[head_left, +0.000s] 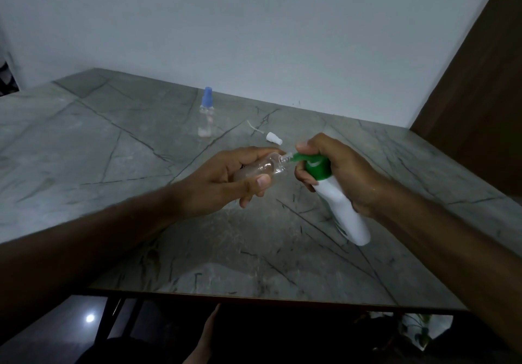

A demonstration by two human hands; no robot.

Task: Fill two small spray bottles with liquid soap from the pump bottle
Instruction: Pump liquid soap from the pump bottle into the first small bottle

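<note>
My left hand grips a small clear spray bottle with no cap, tilted so its open neck points right. My right hand holds the white pump bottle with the green pump head, tilted over the table, thumb on top of the pump. The green nozzle tip meets the small bottle's mouth. A second clear spray bottle with a blue cap stands upright farther back. A loose white sprayer top with its thin tube lies on the table just behind my hands.
The grey marble-patterned table stretches left and toward a white wall. A brown panel rises at the right. The table's front edge runs below my forearms, with dark floor and table legs beneath.
</note>
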